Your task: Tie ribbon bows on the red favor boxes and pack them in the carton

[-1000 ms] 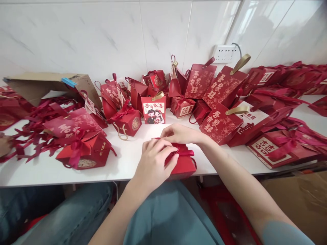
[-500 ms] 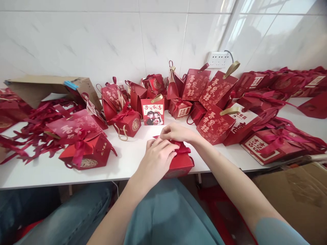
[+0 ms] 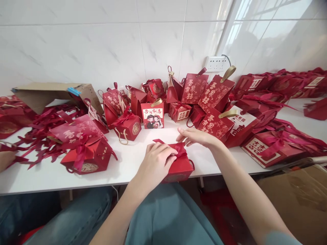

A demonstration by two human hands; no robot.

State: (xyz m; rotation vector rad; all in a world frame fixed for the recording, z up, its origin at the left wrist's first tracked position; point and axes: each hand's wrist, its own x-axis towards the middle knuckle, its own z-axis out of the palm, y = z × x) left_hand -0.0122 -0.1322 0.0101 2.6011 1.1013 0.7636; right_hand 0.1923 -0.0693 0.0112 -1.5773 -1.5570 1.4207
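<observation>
A red gift box (image 3: 178, 169) sits at the front edge of the white table (image 3: 133, 160), with a dark red ribbon (image 3: 181, 149) bunched on its top. My left hand (image 3: 158, 160) lies on the box's left side, its fingers curled together with the ribbon between thumb and fingertips. Beyond the box and to its right, my right hand (image 3: 192, 136) hovers with loosely bent fingers apart and nothing in them.
Many red boxes, including one with a couple's picture (image 3: 153, 116), stand along the wall. At the left are a bowed box (image 3: 95, 158), loose ribbons (image 3: 48, 136), a cardboard box (image 3: 51, 89) and another person's hand (image 3: 6, 160).
My right hand has come off the ribbon and moved right, its fingers opening. My left hand has stayed at the box. Another person's hand has appeared at the left edge.
</observation>
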